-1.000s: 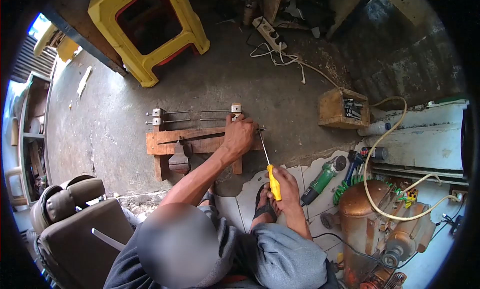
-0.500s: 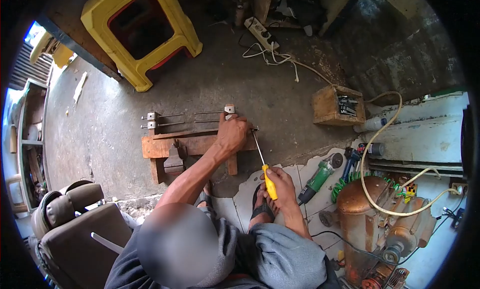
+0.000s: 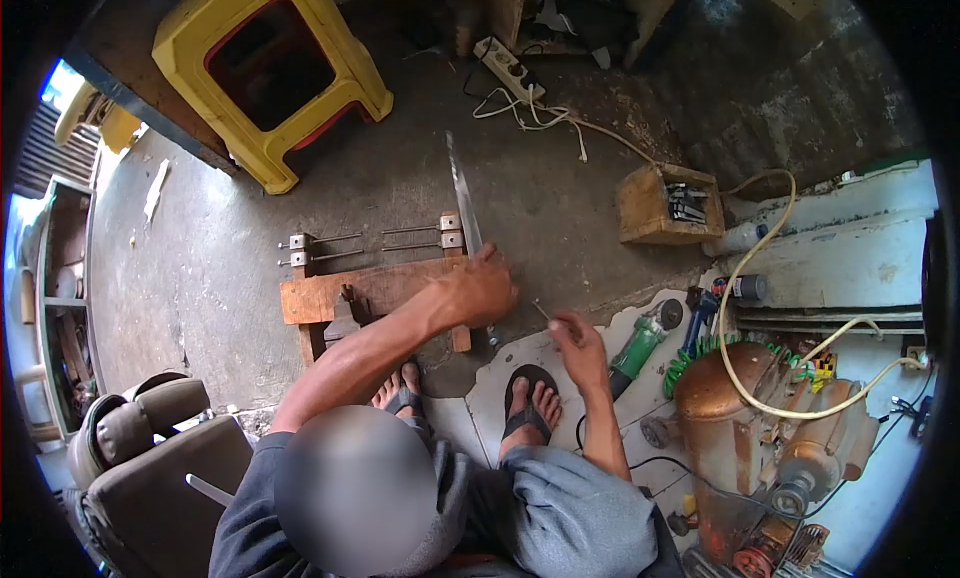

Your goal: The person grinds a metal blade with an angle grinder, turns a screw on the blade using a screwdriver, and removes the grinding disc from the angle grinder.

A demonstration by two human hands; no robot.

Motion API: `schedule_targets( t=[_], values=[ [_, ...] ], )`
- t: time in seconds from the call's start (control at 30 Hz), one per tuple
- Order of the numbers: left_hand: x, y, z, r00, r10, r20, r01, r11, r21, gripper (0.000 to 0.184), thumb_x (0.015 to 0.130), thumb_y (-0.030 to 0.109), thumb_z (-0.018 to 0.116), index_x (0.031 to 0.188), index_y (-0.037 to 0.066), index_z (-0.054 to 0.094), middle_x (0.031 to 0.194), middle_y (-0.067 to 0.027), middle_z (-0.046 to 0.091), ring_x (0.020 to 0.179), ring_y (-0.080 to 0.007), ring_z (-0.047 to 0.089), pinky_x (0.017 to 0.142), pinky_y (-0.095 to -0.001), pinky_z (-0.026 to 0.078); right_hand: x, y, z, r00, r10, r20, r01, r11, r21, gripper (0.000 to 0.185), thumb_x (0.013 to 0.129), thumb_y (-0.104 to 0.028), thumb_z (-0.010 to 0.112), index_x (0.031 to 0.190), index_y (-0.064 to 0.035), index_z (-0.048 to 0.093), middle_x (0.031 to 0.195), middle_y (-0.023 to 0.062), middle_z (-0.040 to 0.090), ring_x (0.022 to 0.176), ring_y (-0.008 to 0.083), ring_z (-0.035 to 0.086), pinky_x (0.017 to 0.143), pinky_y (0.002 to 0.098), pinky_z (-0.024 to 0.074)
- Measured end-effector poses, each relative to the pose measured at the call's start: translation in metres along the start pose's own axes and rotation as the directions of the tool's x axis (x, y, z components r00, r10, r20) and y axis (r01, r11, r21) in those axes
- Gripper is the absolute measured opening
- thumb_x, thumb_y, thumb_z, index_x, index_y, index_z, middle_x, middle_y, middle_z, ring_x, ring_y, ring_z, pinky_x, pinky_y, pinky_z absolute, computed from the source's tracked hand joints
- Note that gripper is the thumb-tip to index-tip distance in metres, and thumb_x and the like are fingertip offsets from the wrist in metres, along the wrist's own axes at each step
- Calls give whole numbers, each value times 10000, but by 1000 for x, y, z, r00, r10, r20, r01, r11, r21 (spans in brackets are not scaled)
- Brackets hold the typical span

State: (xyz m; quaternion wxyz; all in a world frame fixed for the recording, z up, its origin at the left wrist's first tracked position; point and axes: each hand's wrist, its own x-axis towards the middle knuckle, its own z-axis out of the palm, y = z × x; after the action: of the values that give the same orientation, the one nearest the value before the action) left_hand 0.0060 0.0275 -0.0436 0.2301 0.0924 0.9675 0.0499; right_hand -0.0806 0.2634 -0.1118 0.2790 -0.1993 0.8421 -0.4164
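My left hand (image 3: 486, 288) grips a long, flat metal strip (image 3: 465, 203), which points away from me past the right end of the wooden bench (image 3: 315, 300). A small metal piece (image 3: 492, 340) shows just below that hand; whether it belongs to the strip I cannot tell. To the right, my right hand (image 3: 578, 340) is closed, with a thin rod-like piece (image 3: 540, 307) sticking out from its fingertips. The yellow screwdriver handle is not visible now. On the bench are a dark metal vise (image 3: 343, 316) and metal blocks (image 3: 450, 231) with thin rods.
A yellow stool (image 3: 270, 143) stands at the far left. On the right are a wooden box (image 3: 650, 210) of metal parts, a green angle grinder (image 3: 640, 348) and a rusty compressor tank (image 3: 715, 418). A power strip (image 3: 508, 70) with cables lies at the back.
The metal strip has swung from lying along the bench to pointing away from me. My right hand has moved up slightly, and the yellow screwdriver it held no longer shows.
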Motion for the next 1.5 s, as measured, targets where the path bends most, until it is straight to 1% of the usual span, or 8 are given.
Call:
schedule_targets(
  t=[0.17, 0.33, 0.53, 0.57, 0.67, 0.77, 1.0, 1.5],
  values=[
    [1, 20, 43, 969, 20, -246, -30, 999, -36, 208, 816, 126, 641, 994, 117, 747, 1097, -88, 664, 1191, -282, 565, 1142, -601, 279, -21, -11, 58, 817, 126, 562, -412, 810, 417, 315, 993, -256, 624, 1184, -5, 635, 1062, 104, 692, 920, 179, 685, 782, 324, 572],
    [-24, 46, 51, 705, -171, -688, -17, 966, -257, 230, 809, 107, 673, 1034, 91, 717, 1069, -93, 656, 1136, -277, 577, 1079, -543, 371, -24, 2, 68, 787, 209, 580, -516, 739, 434, 337, 993, -259, 618, 1200, 7, 621, 1061, 98, 689, 925, 184, 684, 757, 327, 575],
    [-62, 82, 100, 594, -783, -184, 80, 285, -955, 212, 920, 198, 660, 1049, 31, 647, 860, -121, 634, 812, -323, 622, 749, -401, 497, -27, -9, 73, 795, 121, 595, -296, 933, 205, 440, 982, -272, 619, 1337, -17, 565, 1121, 120, 683, 980, 192, 679, 787, 317, 560],
    [-63, 86, 110, 595, -783, -181, 84, 285, -955, 212, 920, 198, 660, 1049, 31, 647, 860, -121, 634, 812, -323, 622, 749, -401, 497, -30, -15, 72, 778, 68, 625, -192, 972, 133, 507, 975, -302, 624, 1401, -42, 531, 1139, 134, 682, 978, 180, 678, 809, 326, 547],
    [-59, 87, 149, 679, -708, 195, -132, -378, -916, 282, 963, 255, 664, 1087, 3, 635, 967, -53, 657, 905, -127, 586, 821, -280, 475, -35, -21, 72, 754, -41, 656, -55, 991, 125, 661, 939, -376, 663, 1487, -88, 433, 1243, 177, 653, 1083, 261, 654, 913, 372, 525],
    [-62, 77, 148, 766, -597, 241, -166, -544, -822, 231, 960, 192, 663, 1100, 9, 643, 970, -33, 651, 895, -124, 583, 831, -264, 465, -31, -31, 63, 731, -32, 682, -58, 992, 109, 724, 929, -389, 674, 1517, -92, 375, 1268, 195, 641, 1110, 328, 645, 949, 401, 516],
    [-65, 62, 109, 843, -482, 238, -196, -687, -700, 205, 941, 154, 698, 1097, 26, 660, 951, -19, 649, 868, -119, 594, 811, -278, 480, -26, -11, 48, 792, 18, 610, -87, 993, 83, 661, 945, -367, 671, 1451, -2, 451, 1197, 157, 665, 1067, 225, 648, 906, 343, 526],
    [-54, 31, 59, 864, -477, 160, -311, -756, -576, 176, 951, 192, 685, 1042, 44, 655, 878, -22, 647, 795, -140, 609, 732, -292, 487, -30, -6, 47, 824, 54, 563, 55, 983, -175, 531, 938, -348, 645, 1357, -34, 559, 1171, 209, 685, 1049, 336, 682, 924, 395, 525]
  ],
)
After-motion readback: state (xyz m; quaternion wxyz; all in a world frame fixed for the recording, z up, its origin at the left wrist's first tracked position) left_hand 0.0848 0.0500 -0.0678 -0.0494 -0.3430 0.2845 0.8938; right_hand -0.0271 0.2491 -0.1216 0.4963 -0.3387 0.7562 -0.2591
